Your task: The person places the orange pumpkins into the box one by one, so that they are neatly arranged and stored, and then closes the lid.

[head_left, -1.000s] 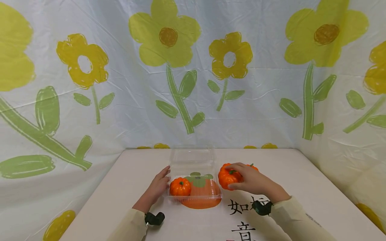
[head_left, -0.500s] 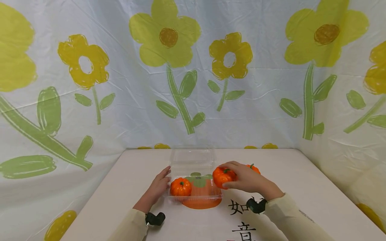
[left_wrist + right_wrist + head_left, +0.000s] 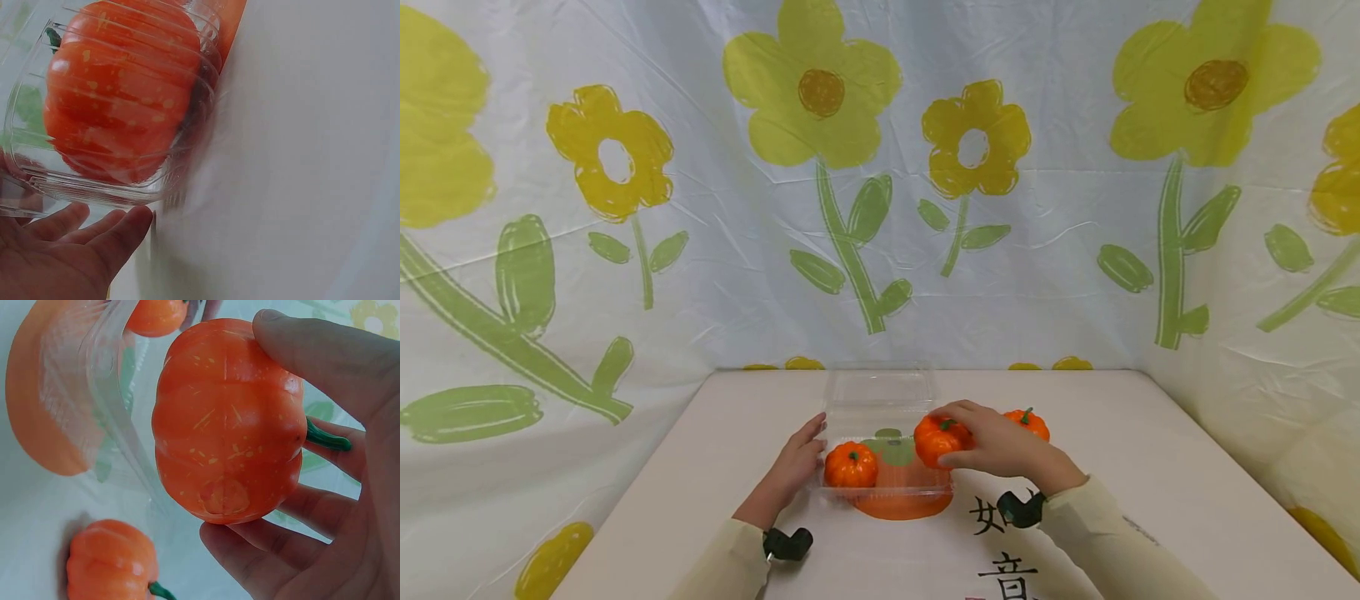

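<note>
My right hand (image 3: 996, 440) grips a small orange toy pumpkin (image 3: 931, 442) with a green stem, thumb on one side and fingers on the other. This pumpkin is held up at the right side of a clear plastic clamshell box (image 3: 898, 492), whose lid (image 3: 880, 387) is raised at the back. Inside the box, at its left, sits another orange pumpkin (image 3: 122, 94), seen through the ribbed wall in the left wrist view. My left hand (image 3: 796, 458) rests its extended fingers against the box's left side.
A third pumpkin (image 3: 1028, 423) lies on the table right of the box, partly behind my right hand. Under the box, the pale table cover (image 3: 700, 483) bears a printed orange fruit, with black characters (image 3: 1007, 575) nearer the front. A flowered curtain (image 3: 1045, 292) closes the back and sides.
My right hand has carried the pumpkin leftward, from beside the box to its right edge. More of the third pumpkin now shows. The left hand and box stay nearly where they were.
</note>
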The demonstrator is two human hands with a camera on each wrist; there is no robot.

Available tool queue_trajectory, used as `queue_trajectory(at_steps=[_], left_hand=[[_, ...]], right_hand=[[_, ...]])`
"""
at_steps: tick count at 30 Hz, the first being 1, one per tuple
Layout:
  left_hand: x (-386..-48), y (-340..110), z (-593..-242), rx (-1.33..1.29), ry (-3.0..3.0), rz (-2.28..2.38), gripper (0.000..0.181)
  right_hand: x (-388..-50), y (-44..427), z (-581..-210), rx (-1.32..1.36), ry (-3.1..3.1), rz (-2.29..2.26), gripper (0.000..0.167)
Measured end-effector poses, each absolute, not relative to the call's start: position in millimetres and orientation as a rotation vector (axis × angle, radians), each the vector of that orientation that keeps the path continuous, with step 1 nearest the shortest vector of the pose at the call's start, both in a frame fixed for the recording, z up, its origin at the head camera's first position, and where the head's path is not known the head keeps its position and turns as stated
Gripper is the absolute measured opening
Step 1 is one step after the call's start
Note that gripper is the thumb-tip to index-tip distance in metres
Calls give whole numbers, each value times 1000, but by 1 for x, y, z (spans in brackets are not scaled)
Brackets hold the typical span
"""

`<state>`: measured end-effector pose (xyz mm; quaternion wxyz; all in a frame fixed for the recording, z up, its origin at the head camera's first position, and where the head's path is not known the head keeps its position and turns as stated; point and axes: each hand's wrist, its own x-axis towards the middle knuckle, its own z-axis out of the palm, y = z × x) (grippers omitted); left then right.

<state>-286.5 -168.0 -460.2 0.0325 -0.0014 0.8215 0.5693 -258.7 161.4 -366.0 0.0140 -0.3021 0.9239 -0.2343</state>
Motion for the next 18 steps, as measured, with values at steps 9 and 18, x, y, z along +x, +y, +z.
queue_trajectory(at_steps=[9,18], left_hand=[[-285,-168,-458,20,2519,1758,55],[-284,-168,-457,27,2532,1749,56]], right_hand=[[-260,149,-368,-942,2857,-736,59],[-265,140,-375,-965,2829,-733,57]])
